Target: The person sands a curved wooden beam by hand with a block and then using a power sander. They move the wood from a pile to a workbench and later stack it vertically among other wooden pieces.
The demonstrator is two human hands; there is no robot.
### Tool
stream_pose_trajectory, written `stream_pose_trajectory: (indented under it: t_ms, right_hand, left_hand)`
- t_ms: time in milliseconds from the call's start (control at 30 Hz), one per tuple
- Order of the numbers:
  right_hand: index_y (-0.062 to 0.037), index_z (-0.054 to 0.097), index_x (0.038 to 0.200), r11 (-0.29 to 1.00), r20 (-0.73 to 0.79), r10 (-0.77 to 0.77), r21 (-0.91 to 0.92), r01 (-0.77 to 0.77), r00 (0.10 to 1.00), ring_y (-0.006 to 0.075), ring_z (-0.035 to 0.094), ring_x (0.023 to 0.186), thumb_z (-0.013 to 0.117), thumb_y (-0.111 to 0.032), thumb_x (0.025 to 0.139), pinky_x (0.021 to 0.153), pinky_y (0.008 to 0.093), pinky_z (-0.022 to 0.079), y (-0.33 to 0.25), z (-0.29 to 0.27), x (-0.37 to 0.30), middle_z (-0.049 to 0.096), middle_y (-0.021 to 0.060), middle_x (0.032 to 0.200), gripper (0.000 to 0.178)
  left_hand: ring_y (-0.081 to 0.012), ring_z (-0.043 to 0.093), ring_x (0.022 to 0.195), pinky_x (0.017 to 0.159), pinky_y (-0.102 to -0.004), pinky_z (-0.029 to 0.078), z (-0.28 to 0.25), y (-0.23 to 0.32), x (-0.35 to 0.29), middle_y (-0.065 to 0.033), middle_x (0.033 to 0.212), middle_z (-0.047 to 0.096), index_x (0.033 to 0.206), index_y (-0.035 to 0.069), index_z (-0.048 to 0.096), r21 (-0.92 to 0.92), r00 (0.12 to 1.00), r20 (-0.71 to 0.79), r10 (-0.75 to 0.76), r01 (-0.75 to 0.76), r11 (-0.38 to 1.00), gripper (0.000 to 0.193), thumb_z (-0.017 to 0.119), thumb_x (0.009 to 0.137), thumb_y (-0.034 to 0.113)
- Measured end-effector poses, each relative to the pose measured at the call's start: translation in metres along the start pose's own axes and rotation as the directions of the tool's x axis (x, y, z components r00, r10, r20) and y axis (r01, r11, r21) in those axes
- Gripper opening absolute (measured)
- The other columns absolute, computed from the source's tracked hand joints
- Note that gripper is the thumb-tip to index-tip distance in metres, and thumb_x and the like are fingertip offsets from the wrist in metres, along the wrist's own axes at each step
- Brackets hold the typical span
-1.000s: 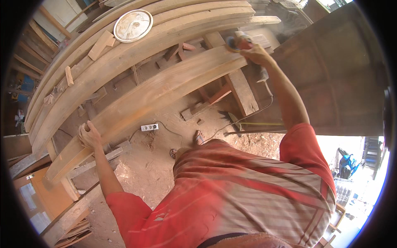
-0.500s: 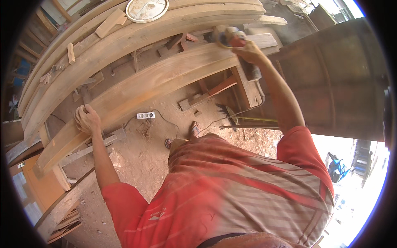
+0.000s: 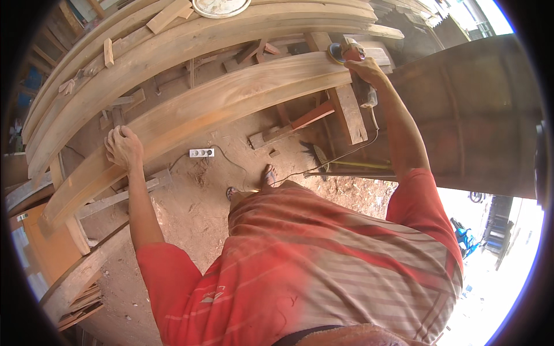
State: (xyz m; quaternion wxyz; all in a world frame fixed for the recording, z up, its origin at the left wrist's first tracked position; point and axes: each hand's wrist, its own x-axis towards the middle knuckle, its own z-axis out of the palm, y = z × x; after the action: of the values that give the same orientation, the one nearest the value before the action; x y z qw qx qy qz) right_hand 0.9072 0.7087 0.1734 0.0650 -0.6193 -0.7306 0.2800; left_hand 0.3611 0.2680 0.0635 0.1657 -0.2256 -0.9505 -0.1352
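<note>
A long, curved wooden beam [image 3: 213, 104] lies across in front of me, its pale face dusty. My right hand [image 3: 367, 71] is closed round an angle grinder [image 3: 353, 51]. The grinder's round disc [image 3: 335, 53] is at the beam's top, near the right end; whether it touches the wood I cannot tell. Towards the left end, my left hand [image 3: 125, 148] grips the same beam, fingers curled at its far edge. A power cord [image 3: 376, 118] hangs from the grinder's rear.
Beyond lie more curved beams [image 3: 190, 43], carrying loose offcuts [image 3: 167, 16] and a round white lid [image 3: 221, 6]. A wooden support block [image 3: 350, 115] stands under the beam. On the dirt floor are a white power strip [image 3: 202, 153] and trailing cord. A large brown panel [image 3: 461, 115] stands at right.
My right hand has carried the grinder a little to the right along the beam. My left hand stays on the beam. The whole view has shifted slightly.
</note>
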Motion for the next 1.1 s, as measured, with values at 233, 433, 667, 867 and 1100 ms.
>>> stream_pose_trajectory:
  t_ms: [233, 433, 667, 867, 1100]
  right_hand:
    - [0.0049, 0.068, 0.120, 0.962, 0.246, -0.249, -0.049, 0.269, 0.937, 0.0393, 0.071, 0.112, 0.079, -0.043, 0.078, 0.095, 0.0437, 0.055, -0.144, 0.105, -0.077, 0.072, 0.0290, 0.112, 0.065]
    - [0.0032, 0.061, 0.126, 0.930, 0.311, -0.347, -0.011, 0.368, 0.885, 0.0428, 0.070, 0.111, 0.077, -0.039, 0.079, 0.097, 0.0465, 0.054, -0.209, 0.132, -0.152, 0.072, 0.0294, 0.112, 0.065]
    - [0.0051, 0.069, 0.118, 0.975, 0.123, -0.221, 0.011, 0.221, 0.968, 0.0380, 0.072, 0.106, 0.079, -0.040, 0.074, 0.092, 0.0440, 0.055, -0.116, 0.075, -0.092, 0.073, 0.0293, 0.107, 0.064]
    - [0.0038, 0.075, 0.091, 0.997, -0.115, 0.063, 0.052, -0.058, 0.991, 0.0198, 0.068, 0.077, 0.080, -0.040, 0.072, 0.071, 0.0362, 0.054, 0.050, -0.012, 0.007, 0.072, 0.0132, 0.085, 0.048]
    - [0.0044, 0.072, 0.094, 0.988, 0.031, -0.153, 0.028, 0.152, 0.988, 0.0239, 0.070, 0.080, 0.076, -0.038, 0.076, 0.076, 0.0377, 0.054, 0.019, -0.021, 0.008, 0.072, 0.0141, 0.087, 0.046]
  left_hand:
    - [-0.0306, 0.048, 0.142, 0.117, -0.0535, 0.034, 0.012, -0.023, 0.004, -0.0052, 0.143, 0.063, 0.129, 0.013, 0.068, -0.109, 0.998, -0.067, 0.018, -0.025, 0.994, 0.045, 0.042, 0.107, 0.040]
    - [-0.0310, 0.049, 0.141, 0.116, -0.0530, 0.035, 0.009, -0.018, 0.004, -0.0058, 0.142, 0.064, 0.129, 0.011, 0.068, -0.094, 0.996, -0.046, 0.077, -0.081, 0.992, 0.045, 0.044, 0.106, 0.040]
    - [-0.0314, 0.049, 0.141, 0.115, -0.0531, 0.036, 0.002, -0.016, -0.005, -0.0064, 0.143, 0.063, 0.129, 0.009, 0.067, -0.057, 0.995, -0.056, 0.080, -0.083, 0.995, 0.048, 0.049, 0.103, 0.045]
    - [-0.0307, 0.051, 0.139, 0.114, -0.0536, 0.037, 0.001, 0.002, -0.005, -0.0071, 0.141, 0.064, 0.127, 0.008, 0.068, -0.001, 0.997, -0.037, 0.068, -0.068, 0.998, 0.049, 0.053, 0.102, 0.047]
    - [-0.0331, 0.056, 0.133, 0.113, -0.0468, 0.041, 0.028, -0.070, 0.012, -0.0139, 0.135, 0.067, 0.121, 0.002, 0.071, -0.116, 0.982, -0.127, 0.137, -0.152, 0.982, 0.046, 0.055, 0.101, 0.041]
